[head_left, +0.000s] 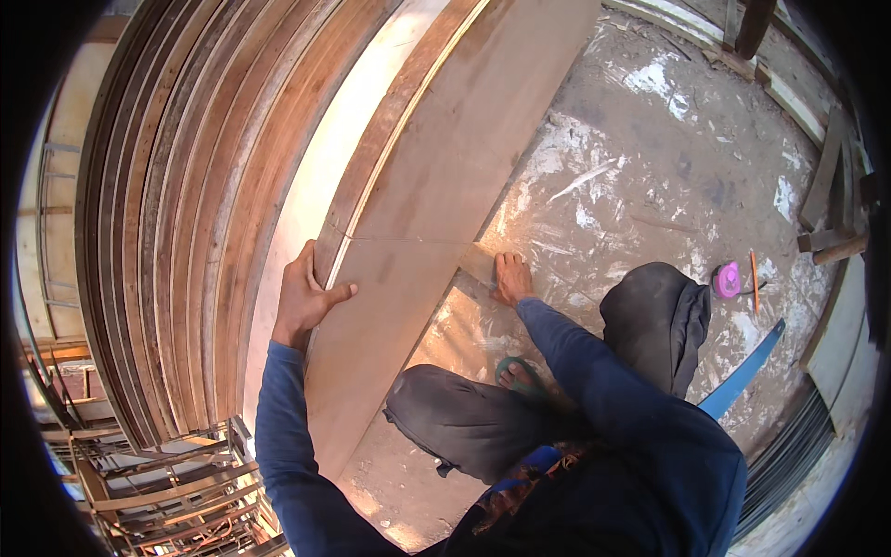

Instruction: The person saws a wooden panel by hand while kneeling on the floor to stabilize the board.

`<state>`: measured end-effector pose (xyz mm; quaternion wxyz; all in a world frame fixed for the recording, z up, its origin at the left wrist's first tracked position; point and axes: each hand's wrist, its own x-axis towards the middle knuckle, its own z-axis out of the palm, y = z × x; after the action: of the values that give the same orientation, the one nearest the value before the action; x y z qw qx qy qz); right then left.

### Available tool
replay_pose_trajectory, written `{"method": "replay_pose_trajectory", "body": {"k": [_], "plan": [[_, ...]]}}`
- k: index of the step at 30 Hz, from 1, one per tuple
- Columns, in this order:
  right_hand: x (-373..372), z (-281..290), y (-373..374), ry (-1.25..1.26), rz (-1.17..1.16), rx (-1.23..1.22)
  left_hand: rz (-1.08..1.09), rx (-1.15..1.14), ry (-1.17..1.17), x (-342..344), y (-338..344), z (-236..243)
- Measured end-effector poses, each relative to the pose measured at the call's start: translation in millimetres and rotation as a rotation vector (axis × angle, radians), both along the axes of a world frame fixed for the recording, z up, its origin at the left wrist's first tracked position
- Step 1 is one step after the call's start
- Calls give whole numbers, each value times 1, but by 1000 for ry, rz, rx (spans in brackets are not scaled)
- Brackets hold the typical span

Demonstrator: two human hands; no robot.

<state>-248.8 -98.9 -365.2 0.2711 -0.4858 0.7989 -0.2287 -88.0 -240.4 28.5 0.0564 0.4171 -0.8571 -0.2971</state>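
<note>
A long brown wooden board (436,186) stretches diagonally before me, with a thin dark line running across its face. My left hand (311,295) grips its left edge, thumb on the face and fingers over the edge strip. At the board's right edge, level with the line, my right hand (512,278) is closed on the end of a short flat wood piece (478,264). Part of that piece is hidden by the hand, and whether it goes under the board I cannot tell.
Tall stacked planks (200,213) stand along the left. On the dusty floor to the right lie a pink tape measure (727,278), an orange pencil (755,281) and a blue saw blade (742,371). Dark rods (789,459) and wood scraps (826,186) line the right side.
</note>
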Motion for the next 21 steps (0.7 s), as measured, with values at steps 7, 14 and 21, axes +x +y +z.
{"method": "replay_pose_trajectory", "body": {"k": [7,14,21], "plan": [[2,-5,19,-27,35,-88,27,5,-12,8,1,2],[5,2,26,-14,49,-133,62,63,28,11,-11,4],[0,5,17,10,126,-82,9,119,28,14,-37,5]]}}
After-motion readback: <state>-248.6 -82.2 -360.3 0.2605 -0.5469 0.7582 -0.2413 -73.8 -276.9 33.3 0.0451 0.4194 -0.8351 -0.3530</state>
